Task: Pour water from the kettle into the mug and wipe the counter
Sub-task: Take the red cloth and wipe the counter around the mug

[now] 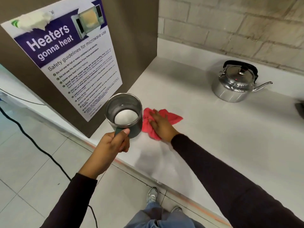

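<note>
My left hand (113, 143) grips the handle of a dark steel mug (123, 112) and holds it upright above the counter's front left corner; water shows inside. My right hand (162, 125) lies flat, fingers spread, pressing a crumpled red cloth (172, 117) onto the white counter (213, 137), just right of the mug. A shiny metal kettle (235, 83) with a black handle stands on the counter at the back right, spout pointing right, well away from both hands.
A brown panel with a microwave safety poster (70, 63) rises at the counter's left end. A brick wall (238, 27) runs behind. A dark object (300, 107) sits at the right edge. A black cable (41, 148) crosses the tiled floor.
</note>
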Motion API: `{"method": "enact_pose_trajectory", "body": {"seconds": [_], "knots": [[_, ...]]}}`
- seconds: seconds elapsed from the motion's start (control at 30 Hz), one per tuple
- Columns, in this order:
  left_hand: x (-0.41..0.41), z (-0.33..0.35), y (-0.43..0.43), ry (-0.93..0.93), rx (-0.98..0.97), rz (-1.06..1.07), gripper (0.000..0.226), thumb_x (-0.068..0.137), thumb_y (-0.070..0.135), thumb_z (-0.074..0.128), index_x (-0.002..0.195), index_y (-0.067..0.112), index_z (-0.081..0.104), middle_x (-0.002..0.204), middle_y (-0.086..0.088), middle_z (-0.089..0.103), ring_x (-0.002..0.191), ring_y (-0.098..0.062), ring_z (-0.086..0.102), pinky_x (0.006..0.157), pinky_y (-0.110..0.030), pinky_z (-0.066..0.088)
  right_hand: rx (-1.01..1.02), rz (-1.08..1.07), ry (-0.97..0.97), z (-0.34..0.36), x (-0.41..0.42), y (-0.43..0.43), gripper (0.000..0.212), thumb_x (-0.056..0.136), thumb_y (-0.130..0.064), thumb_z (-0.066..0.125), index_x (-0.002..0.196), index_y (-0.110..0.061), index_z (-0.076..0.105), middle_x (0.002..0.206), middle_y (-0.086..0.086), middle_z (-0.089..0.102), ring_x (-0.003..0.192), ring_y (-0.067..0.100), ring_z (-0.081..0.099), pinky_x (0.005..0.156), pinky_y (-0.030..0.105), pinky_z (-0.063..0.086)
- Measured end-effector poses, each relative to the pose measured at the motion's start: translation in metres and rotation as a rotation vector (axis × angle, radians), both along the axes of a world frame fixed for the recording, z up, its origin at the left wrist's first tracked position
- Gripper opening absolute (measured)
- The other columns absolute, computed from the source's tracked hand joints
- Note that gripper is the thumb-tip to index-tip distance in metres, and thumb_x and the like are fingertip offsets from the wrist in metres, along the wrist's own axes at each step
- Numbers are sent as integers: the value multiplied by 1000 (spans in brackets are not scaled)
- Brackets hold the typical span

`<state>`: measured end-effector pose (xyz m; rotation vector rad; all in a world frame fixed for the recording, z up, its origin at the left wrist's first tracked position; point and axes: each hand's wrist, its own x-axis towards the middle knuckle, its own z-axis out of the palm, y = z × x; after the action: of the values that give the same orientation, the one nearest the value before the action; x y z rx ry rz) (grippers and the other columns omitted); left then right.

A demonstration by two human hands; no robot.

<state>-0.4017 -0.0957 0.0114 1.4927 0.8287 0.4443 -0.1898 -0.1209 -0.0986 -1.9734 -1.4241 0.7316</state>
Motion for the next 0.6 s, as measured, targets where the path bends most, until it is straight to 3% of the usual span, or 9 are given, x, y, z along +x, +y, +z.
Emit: {"method": "enact_pose_trajectory", "body": {"seconds": [0.1,0.27,0.37,0.5,0.6], "knots": [[-4,2,2,-9,10,-5,46,83,38,43,39,25,35,42,6,39,45,-8,36,62,-33,32,14,146,-106,-5,-30,-22,47,100,-27,32,146,-23,25,158,2,21,147,18,6,115,53,-10],[-4,-3,1,-2,16,-30,46,79,46,46,38,25,38,41,6,41,45,-7,38,63,-34,34,35,289,-470,-20,-48,-83,56,94,-47,38,145,-28,24,160,-1,7,145,20,-11,108,60,-16],[3,-9,-3,-2,1,-59,44,74,51,46,39,26,38,42,5,41,46,-8,39,65,-36,33,10,227,-523,-22,-39,-109,54,94,-46,37,144,-32,25,160,-1,10,141,19,-14,107,60,-17],[16,-22,-10,14,-13,-124,45,75,52,46,40,26,37,42,3,41,47,-9,40,67,-38,33,9,81,-522,-23,-18,-142,50,95,-43,32,143,-30,31,158,1,20,143,21,-2,110,58,-11],[30,-33,-18,21,-22,-190,45,77,52,46,42,26,34,44,4,38,47,-10,39,67,-38,33,-23,-28,-486,-24,0,-162,47,96,-36,39,143,-27,33,157,2,21,142,20,-4,110,53,-13]]}}
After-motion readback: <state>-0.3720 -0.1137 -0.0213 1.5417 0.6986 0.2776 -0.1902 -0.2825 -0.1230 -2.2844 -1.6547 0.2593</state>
